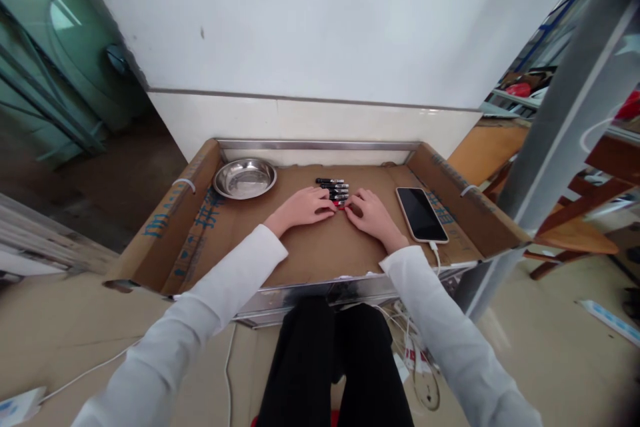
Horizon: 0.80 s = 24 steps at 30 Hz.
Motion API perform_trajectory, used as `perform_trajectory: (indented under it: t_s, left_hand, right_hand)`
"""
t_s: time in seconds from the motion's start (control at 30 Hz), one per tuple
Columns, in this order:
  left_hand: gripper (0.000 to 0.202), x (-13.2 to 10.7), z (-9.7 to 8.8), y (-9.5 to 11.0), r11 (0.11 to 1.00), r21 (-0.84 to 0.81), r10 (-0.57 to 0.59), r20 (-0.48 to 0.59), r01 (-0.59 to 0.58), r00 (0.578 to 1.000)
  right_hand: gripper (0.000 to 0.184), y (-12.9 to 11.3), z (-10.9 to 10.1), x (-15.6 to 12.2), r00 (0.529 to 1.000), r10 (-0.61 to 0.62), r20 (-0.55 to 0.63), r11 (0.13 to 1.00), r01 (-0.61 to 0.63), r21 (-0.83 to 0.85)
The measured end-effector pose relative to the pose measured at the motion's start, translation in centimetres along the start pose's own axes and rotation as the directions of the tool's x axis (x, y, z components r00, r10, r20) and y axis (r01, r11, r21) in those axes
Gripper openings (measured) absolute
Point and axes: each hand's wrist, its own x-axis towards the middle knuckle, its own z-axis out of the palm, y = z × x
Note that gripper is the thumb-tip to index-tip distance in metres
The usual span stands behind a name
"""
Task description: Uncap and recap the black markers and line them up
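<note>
Pens (336,186), dark, row, centre of frame; red pen (341,207) nearest. Left hand (306,206), right hand (371,213): fingers curled at its ends, seemingly for even alignment; whether pinching, cannot tell.

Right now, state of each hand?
Left hand: bent, at left end of slim red pen-like stick; whether grip is closed cannot be told.
Right hand: bent, at stick's right end; grip also cannot be told.

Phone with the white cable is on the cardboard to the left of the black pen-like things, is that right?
Not quite: in the head view, the phone with the white cable is on the cardboard to the right of the black pen-like things.
</note>
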Motion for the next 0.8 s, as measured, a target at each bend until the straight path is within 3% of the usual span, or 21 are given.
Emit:
perform_trajectory:
  t_s: [0.23, 0.33, 0.43, 0.6, 0.8]
  left_hand:
    - [0.027, 0.1, 0.5, 0.0, 0.997, -0.072, -0.032, 0.018, 0.033, 0.999]
    - [0.025, 0.2, 0.6, 0.1, 0.992, -0.112, -0.048, 0.030, 0.051, 0.998]
    - [0.022, 0.2, 0.4, 0.2, 0.990, -0.127, -0.062, 0.027, 0.065, 0.998]
    - [0.024, 0.1, 0.5, 0.0, 0.994, -0.063, -0.091, -0.013, 0.090, 0.996]
    - [0.023, 0.1, 0.7, -0.1, 0.991, -0.079, -0.108, -0.026, 0.106, 0.994]
  right_hand:
    - [0.018, 0.1, 0.0, -0.7, 1.000, 0.001, 0.005, 0.995, -0.002, 0.102]
    - [0.021, 0.2, -0.2, -0.2, 0.997, 0.024, -0.070, 0.985, -0.012, 0.171]
    - [0.022, 0.6, -0.2, 1.2, 0.974, 0.126, -0.189, 0.968, -0.079, 0.237]
    - [0.026, 1.3, 0.4, 2.9, 0.962, 0.156, -0.224, 0.975, -0.113, 0.193]
    - [0.027, 1.5, 1.0, 2.5, 0.954, 0.182, -0.239, 0.966, -0.128, 0.225]
